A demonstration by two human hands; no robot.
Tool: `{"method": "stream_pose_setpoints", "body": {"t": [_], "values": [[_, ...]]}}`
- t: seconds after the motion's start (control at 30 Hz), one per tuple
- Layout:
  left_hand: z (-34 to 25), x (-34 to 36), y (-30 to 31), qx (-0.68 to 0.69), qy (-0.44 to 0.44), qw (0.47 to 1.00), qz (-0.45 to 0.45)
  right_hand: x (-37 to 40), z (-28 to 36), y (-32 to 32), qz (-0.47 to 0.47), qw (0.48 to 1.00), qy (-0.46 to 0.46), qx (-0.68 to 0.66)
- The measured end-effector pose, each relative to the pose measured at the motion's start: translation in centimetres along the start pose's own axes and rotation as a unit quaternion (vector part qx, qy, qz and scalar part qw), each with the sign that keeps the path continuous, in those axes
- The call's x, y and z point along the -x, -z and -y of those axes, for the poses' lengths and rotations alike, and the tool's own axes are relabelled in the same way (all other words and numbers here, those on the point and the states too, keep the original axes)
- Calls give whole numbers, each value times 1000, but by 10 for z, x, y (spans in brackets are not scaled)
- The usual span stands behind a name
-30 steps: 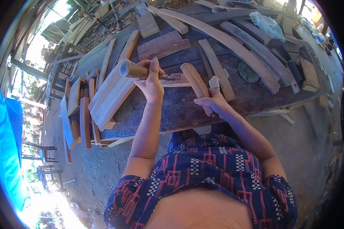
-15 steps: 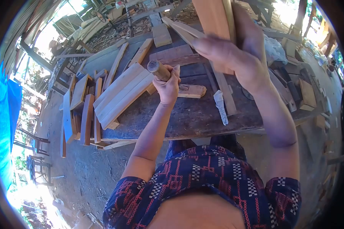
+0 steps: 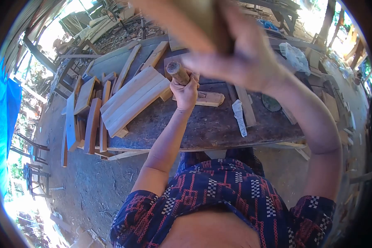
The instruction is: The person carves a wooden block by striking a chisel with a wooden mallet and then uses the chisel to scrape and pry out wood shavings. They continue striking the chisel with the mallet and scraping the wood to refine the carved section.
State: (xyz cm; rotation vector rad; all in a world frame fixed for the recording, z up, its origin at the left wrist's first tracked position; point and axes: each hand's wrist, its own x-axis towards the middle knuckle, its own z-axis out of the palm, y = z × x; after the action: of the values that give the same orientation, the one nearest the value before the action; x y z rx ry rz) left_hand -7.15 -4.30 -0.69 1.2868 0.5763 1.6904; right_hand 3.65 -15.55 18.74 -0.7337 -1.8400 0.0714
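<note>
My left hand (image 3: 185,91) is wrapped around the round wooden handle of a chisel (image 3: 177,71), its butt end pointing up toward me. Under that fist lies a short piece of wood (image 3: 211,98) on the dark workbench (image 3: 194,132), the chisel's lower end hidden by the fingers. Raised high and close to the camera, my right hand (image 3: 252,62) grips a thick wooden block (image 3: 194,22), blurred by motion and cut off by the top of the view. The block hangs above and beyond the chisel's butt, apart from it.
Left of my left hand lies a wide pale board (image 3: 134,101), with several timber pieces (image 3: 94,124) past it. A crumpled white strip (image 3: 239,118) rests beside a narrow plank (image 3: 247,107). A plastic bag (image 3: 294,57) and a dark round disc (image 3: 270,103) are on the right.
The wooden block in my right hand has swung left and tilted, looming nearer the camera. My right elbow has moved outward. My left hand keeps hold of the chisel, almost in place.
</note>
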Motion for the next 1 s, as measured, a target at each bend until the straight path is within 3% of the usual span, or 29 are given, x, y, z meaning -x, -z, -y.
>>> {"method": "stream_pose_setpoints", "body": {"t": [0.03,0.07,0.13,0.2,0.27,0.4,0.43,0.47,0.53,0.67,0.73,0.8,0.83,0.9,1.0], "values": [[-1,1,0,-2,-19,1000,6,7,-4,-2,140,973,-103,153],[-2,2,0,-4,-38,999,11,13,-7,-3,273,892,-198,299],[-3,3,0,-8,-58,998,21,15,-22,1,266,890,-174,326],[2,-1,-4,27,-2,1000,11,7,-32,11,257,885,-147,360],[5,-3,-4,-11,-10,1000,16,-9,-17,19,79,989,-102,73],[8,-4,-2,-12,-1,1000,21,3,-12,14,-30,998,-36,-50],[12,-4,1,0,6,999,39,16,-20,10,102,983,-110,105],[15,-4,1,-1,7,999,38,30,-31,6,230,922,-179,255],[18,-5,3,10,-23,999,41,58,-69,-1,220,923,-296,105],[5,2,0,-51,-23,998,23,85,-95,15,140,917,-373,19],[2,2,-1,-42,-10,999,7,120,-101,2,-2,829,-533,-169],[3,0,0,-33,5,999,-3,159,-111,-18,-22,774,-590,-227],[5,-3,2,-22,-2,1000,6,175,-118,-28,-27,771,-594,-228],[6,-5,6,3,-10,1000,21,198,-125,-45,-18,716,-669,-201],[8,-8,13,-3,4,999,44,199,-117,-49,49,746,-645,-159]]}}
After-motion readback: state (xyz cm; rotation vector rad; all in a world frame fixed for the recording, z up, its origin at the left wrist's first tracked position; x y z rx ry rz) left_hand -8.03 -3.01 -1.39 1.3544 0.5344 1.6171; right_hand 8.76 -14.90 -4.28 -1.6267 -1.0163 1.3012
